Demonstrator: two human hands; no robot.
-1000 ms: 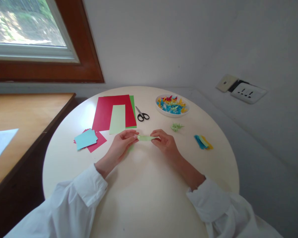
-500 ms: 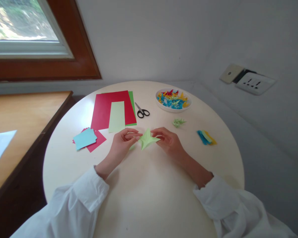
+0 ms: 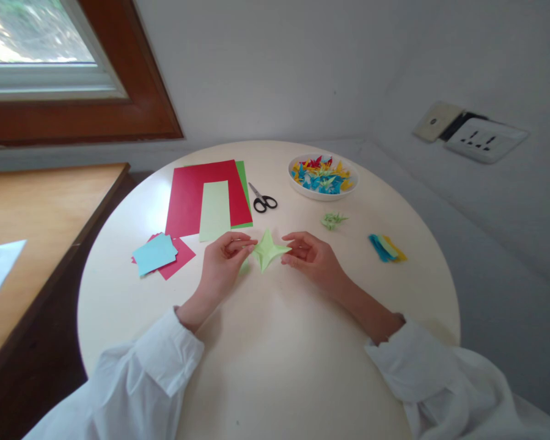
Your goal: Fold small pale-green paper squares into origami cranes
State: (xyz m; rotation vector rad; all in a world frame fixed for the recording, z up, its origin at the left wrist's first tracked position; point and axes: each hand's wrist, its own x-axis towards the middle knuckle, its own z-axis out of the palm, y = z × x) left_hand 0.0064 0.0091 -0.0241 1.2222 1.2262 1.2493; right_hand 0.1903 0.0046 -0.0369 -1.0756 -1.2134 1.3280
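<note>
A pale green folded origami paper (image 3: 266, 249), spread into a four-pointed star, is held above the table between my two hands. My left hand (image 3: 224, 260) pinches its left point between thumb and fingers. At the opposite side, my right hand (image 3: 316, 260) has the right point between its thumb and curled fingers, with the index finger lifted a little away. A small green scrap lies partly hidden beside my left thumb. Beyond my right hand, a little pile of pale green folded pieces (image 3: 333, 220) rests on the table.
Black-handled scissors (image 3: 264, 203) lie beside red paper (image 3: 183, 201) with a pale green strip (image 3: 215, 211). A white bowl (image 3: 323, 196) contains colourful paper cranes. Paper squares (image 3: 156, 253) are at left, coloured slips (image 3: 387, 248) at right, on the round table (image 3: 275, 366).
The star-shaped paper has turned slightly and faces me more fully. My right hand's fingers have parted a little. The whole view has shifted slightly.
</note>
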